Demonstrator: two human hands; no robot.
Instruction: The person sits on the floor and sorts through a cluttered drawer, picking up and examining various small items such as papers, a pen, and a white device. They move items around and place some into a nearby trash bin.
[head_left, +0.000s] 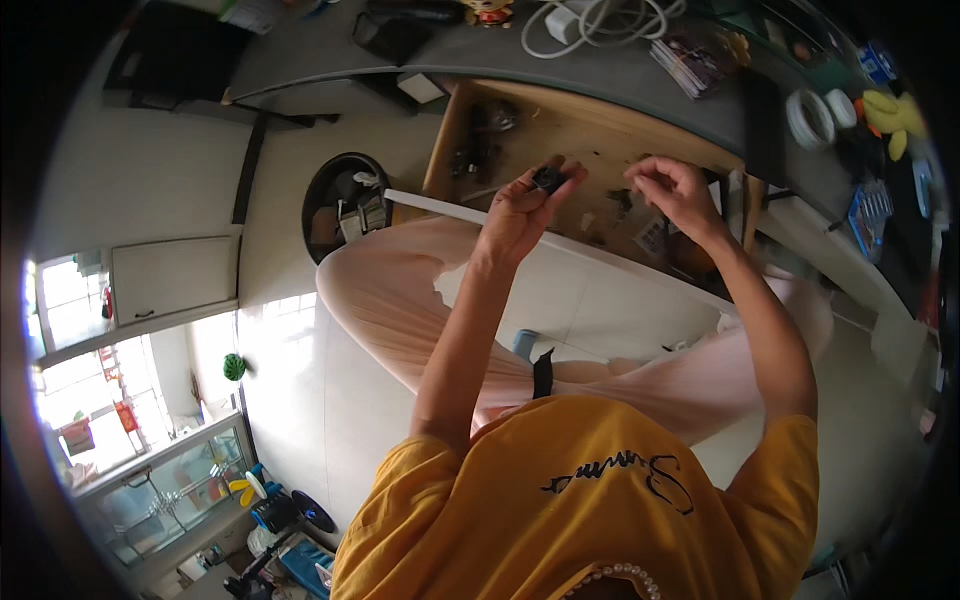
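My left hand (521, 206) is over the drawer with its palm up, holding a small black object (549, 178) in its fingers; what exactly it is I cannot make out. To its right, my right hand (679, 196) hovers above the drawer with half-bent fingers, and nothing shows between them. The pulled-out wooden drawer (570, 124) spreads beneath both hands. Dark small items (472, 154) and a clear plastic-looking bundle (502, 114) lie at its left end. A dark scrap (619, 201) and a packet with a printed label (651, 236) lie nearer its front.
A grey desktop (465, 49) runs behind the drawer, bearing a coiled white cable (600, 30) and a stack of cards (686, 67). A black bin (309, 202) stands left of the drawer. My bent knees (375, 277) are close under the white drawer front (585, 250).
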